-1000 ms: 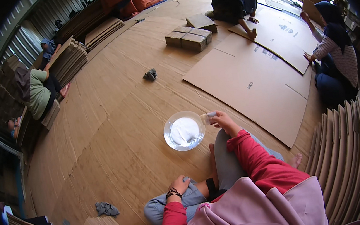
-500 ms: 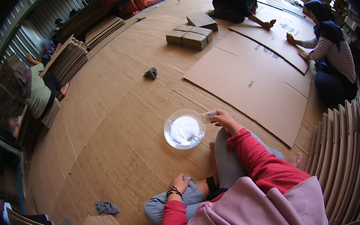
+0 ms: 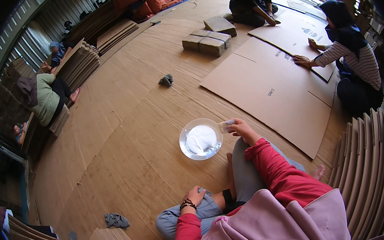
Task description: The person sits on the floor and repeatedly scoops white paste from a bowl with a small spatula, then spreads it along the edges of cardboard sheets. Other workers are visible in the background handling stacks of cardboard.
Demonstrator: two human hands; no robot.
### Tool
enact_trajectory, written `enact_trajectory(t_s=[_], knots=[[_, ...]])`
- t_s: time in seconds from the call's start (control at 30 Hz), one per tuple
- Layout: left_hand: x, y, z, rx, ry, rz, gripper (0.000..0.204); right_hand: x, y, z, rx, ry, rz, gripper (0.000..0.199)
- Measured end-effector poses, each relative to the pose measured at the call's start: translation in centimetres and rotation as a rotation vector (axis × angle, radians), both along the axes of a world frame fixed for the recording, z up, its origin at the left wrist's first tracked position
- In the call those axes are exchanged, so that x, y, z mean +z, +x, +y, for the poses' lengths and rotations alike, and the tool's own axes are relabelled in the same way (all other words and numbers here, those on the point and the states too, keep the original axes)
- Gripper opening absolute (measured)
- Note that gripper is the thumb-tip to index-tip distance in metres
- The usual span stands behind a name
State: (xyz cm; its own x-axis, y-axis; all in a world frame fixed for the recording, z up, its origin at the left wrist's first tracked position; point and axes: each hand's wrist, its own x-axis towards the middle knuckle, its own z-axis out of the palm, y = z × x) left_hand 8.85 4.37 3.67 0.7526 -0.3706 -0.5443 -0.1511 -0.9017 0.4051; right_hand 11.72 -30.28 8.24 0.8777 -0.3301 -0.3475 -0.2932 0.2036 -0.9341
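My right hand is closed round the handle of a translucent plastic dipper. Inside its round bowl lies a white substance, smooth and paste-like, with clear liquid showing at the edge. The dipper is over the cardboard-covered floor, just in front of my crossed legs; I cannot tell if its base touches down. My left hand, with a dark bead bracelet at the wrist, rests over my left knee, fingers lying on the jeans and holding nothing visible.
Large flat cardboard sheets lie ahead right, where two people work. Tied brown bundles and a crumpled grey cloth lie ahead. Another grey cloth is at left. Cardboard stacks stand at right; more people sit far left.
The view has shifted slightly; my hands and the dipper keep their places. At right, the striped-sleeved person's hands have moved along the cardboard, and the farther person has sat more upright, drawing an arm back.
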Motion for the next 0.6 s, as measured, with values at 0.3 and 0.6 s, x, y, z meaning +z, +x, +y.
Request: enact_trajectory(t_s=[0.3,0.6], knots=[[-0.91,0.14,0.18,-0.002,-0.018,-0.001,0.046,-0.3,0.08,-0.14,0.007,0.012,-0.015,0.019],[-0.89,0.02,0.2,-0.009,-0.025,-0.016,0.047,-0.15,0.0,-0.11,0.003,0.009,-0.004,0.019]])
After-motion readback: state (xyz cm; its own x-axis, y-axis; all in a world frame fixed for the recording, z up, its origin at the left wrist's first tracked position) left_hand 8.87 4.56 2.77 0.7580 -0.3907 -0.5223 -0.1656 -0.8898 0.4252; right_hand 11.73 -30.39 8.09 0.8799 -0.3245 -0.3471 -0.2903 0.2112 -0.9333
